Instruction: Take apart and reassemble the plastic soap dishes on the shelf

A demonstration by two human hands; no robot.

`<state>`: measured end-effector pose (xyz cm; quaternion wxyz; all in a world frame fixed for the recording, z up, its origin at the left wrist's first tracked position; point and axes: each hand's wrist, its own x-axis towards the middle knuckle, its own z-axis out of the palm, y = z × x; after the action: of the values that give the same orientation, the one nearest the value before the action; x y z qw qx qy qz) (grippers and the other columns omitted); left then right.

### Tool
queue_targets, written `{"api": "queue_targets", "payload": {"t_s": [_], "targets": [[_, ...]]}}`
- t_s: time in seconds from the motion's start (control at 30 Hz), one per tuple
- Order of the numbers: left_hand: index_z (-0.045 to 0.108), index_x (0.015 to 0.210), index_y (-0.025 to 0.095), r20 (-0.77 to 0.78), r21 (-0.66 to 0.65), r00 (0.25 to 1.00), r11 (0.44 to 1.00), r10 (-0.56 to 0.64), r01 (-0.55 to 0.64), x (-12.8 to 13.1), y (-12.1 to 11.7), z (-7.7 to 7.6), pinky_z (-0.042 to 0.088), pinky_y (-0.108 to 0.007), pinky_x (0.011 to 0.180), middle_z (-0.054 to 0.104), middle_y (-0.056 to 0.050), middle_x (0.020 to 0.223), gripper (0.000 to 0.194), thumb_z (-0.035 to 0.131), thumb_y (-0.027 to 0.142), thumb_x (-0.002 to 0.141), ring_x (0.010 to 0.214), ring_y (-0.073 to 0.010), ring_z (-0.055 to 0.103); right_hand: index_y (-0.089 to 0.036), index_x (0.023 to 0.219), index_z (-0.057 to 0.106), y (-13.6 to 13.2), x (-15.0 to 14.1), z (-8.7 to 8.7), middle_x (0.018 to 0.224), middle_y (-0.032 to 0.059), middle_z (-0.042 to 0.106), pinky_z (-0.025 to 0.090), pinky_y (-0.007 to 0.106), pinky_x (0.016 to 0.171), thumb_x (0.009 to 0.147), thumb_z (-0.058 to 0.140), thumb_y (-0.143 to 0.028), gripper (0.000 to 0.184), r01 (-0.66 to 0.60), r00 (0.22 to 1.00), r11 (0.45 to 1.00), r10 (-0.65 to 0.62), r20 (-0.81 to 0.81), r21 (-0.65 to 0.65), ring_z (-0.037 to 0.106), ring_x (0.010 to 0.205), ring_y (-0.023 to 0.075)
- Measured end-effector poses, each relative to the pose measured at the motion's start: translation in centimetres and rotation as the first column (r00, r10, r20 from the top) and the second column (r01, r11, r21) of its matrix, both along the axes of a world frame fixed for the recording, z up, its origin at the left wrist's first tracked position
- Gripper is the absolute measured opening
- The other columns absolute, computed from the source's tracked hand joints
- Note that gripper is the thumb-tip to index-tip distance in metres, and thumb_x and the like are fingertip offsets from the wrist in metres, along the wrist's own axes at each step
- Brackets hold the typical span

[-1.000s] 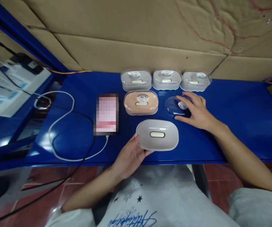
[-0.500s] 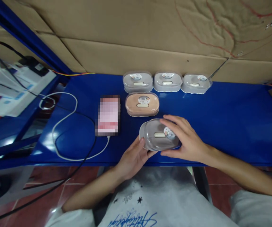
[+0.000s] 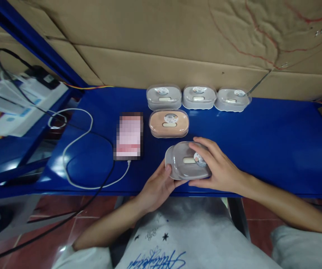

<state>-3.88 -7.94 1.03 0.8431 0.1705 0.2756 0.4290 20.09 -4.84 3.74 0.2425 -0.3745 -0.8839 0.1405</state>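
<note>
A grey oval plastic case (image 3: 170,158), which looks like a soap box, is held just above the front part of the blue table. Its clear lid (image 3: 179,170) is offset to the right, so the left end of the grey base shows. My left hand (image 3: 158,186) grips the base at its left end, thumb on the rim and fingers beneath. My right hand (image 3: 219,168) is wrapped over the lid's right end, partly covering a round sticker (image 3: 199,159). Behind the hands stands a peach case (image 3: 163,130) with a clear lid and a similar sticker.
Three grey lidded cases, left (image 3: 152,98), middle (image 3: 190,101) and right (image 3: 222,101), line the back by the cardboard wall (image 3: 161,48). A blurred-out phone (image 3: 129,136) lies left, with a white cable (image 3: 78,186). Farther left sits a power strip (image 3: 18,119) with plugs.
Both hands stay on the grey case. My right thumb and the lid's right end have shifted very slightly left; the other things are where they were.
</note>
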Motion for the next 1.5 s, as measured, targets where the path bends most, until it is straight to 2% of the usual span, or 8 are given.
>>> {"api": "queue_targets", "payload": {"t_s": [0.27, 0.57, 0.73, 0.9, 1.0, 1.13, 1.3, 1.5], "targets": [[0.060, 0.148, 0.029, 0.034, 0.039, 0.999, 0.998, 0.042, -0.044, -0.1, 0.2, 0.4, 0.047, -0.053, 0.121, 0.060, -0.010, 0.158, 0.052, 0.069, 0.050, 0.102, 0.147, -0.0333, 0.054, -0.027, 0.171, 0.022, 2.3, 0.5, 1.1, 0.160, 0.0212, 0.046, 0.051, 0.062, 0.116, 0.090, 0.080, -0.054, 0.103, -0.080, 0.997, 0.993, 0.081, -0.012, 0.091, 0.050, 0.147, 0.0410], [0.051, 0.156, 0.026, -0.008, 0.037, 0.999, 0.999, 0.035, -0.035, -0.3, 0.6, 0.6, 0.048, -0.051, 0.114, 0.065, -0.016, 0.150, 0.053, 0.058, 0.046, 0.107, 0.136, -0.0333, 0.063, -0.025, 0.166, 0.037, 10.9, -2.0, 2.8, 0.161, 0.0205, 0.046, 0.043, 0.062, 0.122, 0.088, 0.081, -0.057, 0.095, -0.053, 0.996, 0.983, 0.039, 0.086, 0.173, 0.046, 0.150, 0.0400], [0.058, 0.148, 0.023, -0.040, 0.030, 0.998, 0.999, 0.037, -0.036, -0.4, 0.6, 0.7, 0.054, -0.047, 0.103, 0.068, -0.016, 0.144, 0.048, 0.063, 0.043, 0.104, 0.127, -0.0321, 0.066, -0.020, 0.165, 0.040, 13.0, -4.2, 2.9, 0.166, 0.0223, 0.045, 0.036, 0.063, 0.125, 0.088, 0.081, -0.059, 0.095, -0.066, 0.983, 0.983, 0.034, 0.179, 0.174, 0.041, 0.155, 0.0412], [0.061, 0.143, 0.023, -0.040, 0.036, 0.999, 0.999, 0.020, -0.018, -0.3, 0.6, 0.7, 0.056, -0.043, 0.098, 0.069, -0.015, 0.140, 0.045, 0.066, 0.039, 0.102, 0.123, -0.0295, 0.067, -0.020, 0.168, 0.035, 13.5, -3.5, 3.3, 0.174, 0.0198, 0.036, 0.026, 0.060, 0.131, 0.101, 0.050, -0.074, 0.088, -0.106, 0.993, 0.981, 0.098, 0.059, 0.161, 0.032, 0.162, 0.0356], [0.062, 0.141, 0.023, -0.043, 0.043, 0.999, 0.999, 0.009, -0.007, -0.3, 0.7, 0.6, 0.056, -0.042, 0.097, 0.070, -0.014, 0.140, 0.044, 0.067, 0.038, 0.101, 0.122, -0.0288, 0.067, -0.020, 0.167, 0.036, 14.9, -1.4, 2.7, 0.172, 0.0157, 0.041, 0.026, 0.053, 0.133, 0.112, 0.022, -0.061, 0.071, 0.008, 0.999, 0.994, -0.003, -0.043, 0.111, 0.034, 0.163, 0.0268], [0.065, 0.139, 0.022, -0.054, 0.046, 0.999, 0.999, 0.002, 0.000, -0.4, 0.7, 0.6, 0.057, -0.041, 0.095, 0.070, -0.013, 0.138, 0.042, 0.067, 0.039, 0.101, 0.121, -0.0283, 0.067, -0.016, 0.164, 0.043, 16.6, 1.8, 0.7, 0.174, 0.0200, 0.035, 0.020, 0.064, 0.131, 0.111, 0.030, -0.052, 0.065, 0.291, 0.941, 0.954, -0.300, 0.156, 0.076, 0.029, 0.164, 0.0370], [0.065, 0.140, 0.023, -0.059, 0.049, 0.998, 0.999, -0.012, 0.014, -0.5, 0.7, 0.8, 0.056, -0.041, 0.097, 0.069, -0.013, 0.142, 0.042, 0.066, 0.038, 0.101, 0.124, -0.0286, 0.067, -0.015, 0.169, 0.032, 14.7, 3.9, -1.1, 0.175, 0.0231, 0.031, 0.017, 0.072, 0.128, 0.109, 0.040, -0.038, 0.065, 0.297, 0.883, 0.944, -0.330, 0.334, 0.145, 0.026, 0.163, 0.0425], [0.059, 0.149, 0.026, -0.043, 0.068, 0.999, 0.997, -0.031, 0.034, -0.6, 0.8, 0.6, 0.053, -0.045, 0.109, 0.064, -0.012, 0.153, 0.047, 0.062, 0.039, 0.104, 0.136, -0.0300, 0.063, -0.022, 0.165, 0.040, 8.9, 5.1, -0.1, 0.160, 0.0231, 0.050, 0.032, 0.069, 0.120, 0.108, 0.047, -0.036, 0.059, 0.244, 0.886, 0.936, -0.322, 0.334, 0.255, 0.046, 0.149, 0.0429]]}}
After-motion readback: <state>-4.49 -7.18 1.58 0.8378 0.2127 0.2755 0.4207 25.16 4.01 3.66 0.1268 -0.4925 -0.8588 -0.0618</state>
